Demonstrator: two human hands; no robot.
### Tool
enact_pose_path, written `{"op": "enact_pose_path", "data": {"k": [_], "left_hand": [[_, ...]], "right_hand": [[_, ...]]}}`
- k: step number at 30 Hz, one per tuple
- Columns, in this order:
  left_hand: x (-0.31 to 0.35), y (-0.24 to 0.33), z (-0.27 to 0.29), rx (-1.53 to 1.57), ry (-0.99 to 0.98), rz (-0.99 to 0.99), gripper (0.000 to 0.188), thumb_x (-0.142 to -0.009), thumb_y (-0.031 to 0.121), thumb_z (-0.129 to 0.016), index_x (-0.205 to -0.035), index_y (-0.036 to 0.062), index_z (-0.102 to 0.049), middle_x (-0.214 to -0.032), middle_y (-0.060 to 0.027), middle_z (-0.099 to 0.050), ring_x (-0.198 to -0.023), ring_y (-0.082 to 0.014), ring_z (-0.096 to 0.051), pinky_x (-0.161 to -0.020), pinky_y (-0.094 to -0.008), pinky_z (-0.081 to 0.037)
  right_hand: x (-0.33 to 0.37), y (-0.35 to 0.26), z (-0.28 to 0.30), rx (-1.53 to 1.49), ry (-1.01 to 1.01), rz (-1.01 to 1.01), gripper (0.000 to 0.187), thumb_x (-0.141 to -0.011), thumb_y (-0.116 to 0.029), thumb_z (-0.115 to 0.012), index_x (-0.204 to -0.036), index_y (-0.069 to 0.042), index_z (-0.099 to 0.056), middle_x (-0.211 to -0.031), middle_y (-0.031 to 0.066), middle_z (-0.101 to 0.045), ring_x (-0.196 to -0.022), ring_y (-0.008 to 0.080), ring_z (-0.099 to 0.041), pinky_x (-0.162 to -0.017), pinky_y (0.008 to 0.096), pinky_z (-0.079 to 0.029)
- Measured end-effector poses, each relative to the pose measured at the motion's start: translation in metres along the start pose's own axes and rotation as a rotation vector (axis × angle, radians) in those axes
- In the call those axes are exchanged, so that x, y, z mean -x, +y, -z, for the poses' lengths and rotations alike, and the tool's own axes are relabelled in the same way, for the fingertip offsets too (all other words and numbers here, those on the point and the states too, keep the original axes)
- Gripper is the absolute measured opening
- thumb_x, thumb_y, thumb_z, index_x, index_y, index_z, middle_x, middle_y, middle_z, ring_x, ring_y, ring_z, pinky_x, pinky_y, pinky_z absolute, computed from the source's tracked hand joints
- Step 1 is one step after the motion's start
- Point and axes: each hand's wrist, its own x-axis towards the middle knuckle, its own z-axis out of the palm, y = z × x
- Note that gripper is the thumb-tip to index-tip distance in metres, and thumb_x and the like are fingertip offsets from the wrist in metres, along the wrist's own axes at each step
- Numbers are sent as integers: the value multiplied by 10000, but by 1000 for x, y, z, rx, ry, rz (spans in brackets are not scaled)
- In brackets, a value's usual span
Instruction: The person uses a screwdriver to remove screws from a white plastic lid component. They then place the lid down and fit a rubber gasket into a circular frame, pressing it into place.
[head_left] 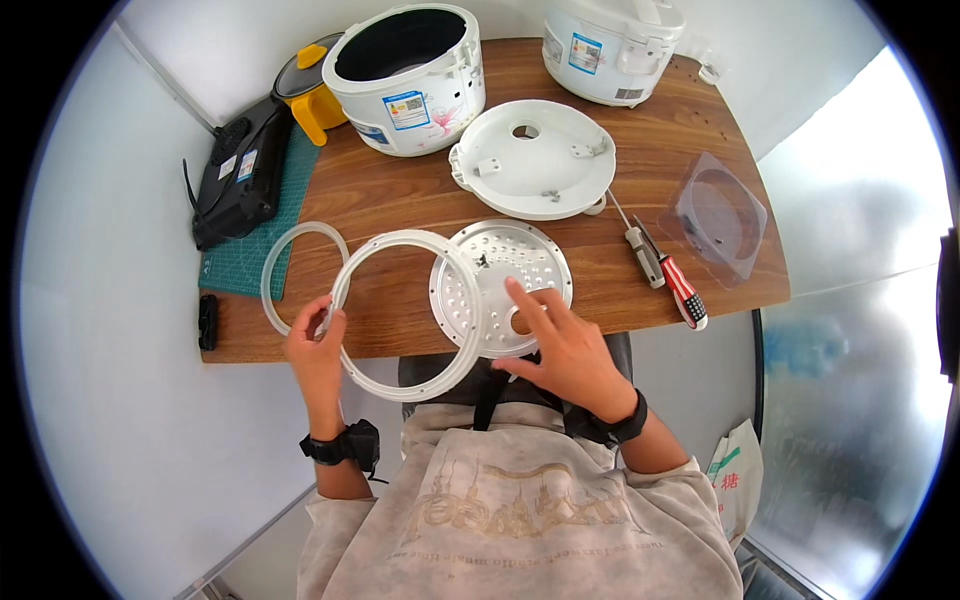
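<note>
My left hand [316,350] pinches the left side of a white plastic ring [412,392], which is raised at the table's front edge and partly overlaps a round metal plate [538,258]. That plate is dimpled, with small holes round its rim and a larger hole near my right hand [575,362]. The right fingers are spread above the plate and hold nothing; whether a fingertip touches it I cannot tell. Small dark screws [482,261] lie on the plate. Beside my left hand, a translucent sealing ring [271,270] rests on the table.
Beyond the plate lies a white lid shell [525,165]. Two screwdrivers, grey-handled [645,258] and red-handled [685,296], lie right, beside a clear plastic tray [742,225]. Behind stand a rice cooker body [440,110], another cooker [610,60] and a yellow-handled pot [318,112]. A black case [240,185] overlaps a green mat [265,255].
</note>
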Motion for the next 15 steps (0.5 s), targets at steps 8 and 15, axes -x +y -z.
{"op": "enact_pose_path", "data": {"k": [8,15], "left_hand": [[-15,-15,31,-39,147,-33,274,-911,50,-687,-1172,-29,-675,-933,-41,-673,-840,-111,-624,-748,-238,-505],[-32,-26,52,62,200,46,270,-928,43,-662,-1193,-11,-676,-959,-46,-685,-829,-87,-624,-686,-232,-532]], "right_hand": [[20,28,1,133,-60,-27,526,-811,-301,-790,-1275,-164,-584,-1045,59,-525,-771,224,-640,-591,346,-538],[27,32,-9,140,-90,40,416,-817,-175,-761,-1209,-168,-619,-975,59,-497,-815,215,-619,-616,347,-533]]}}
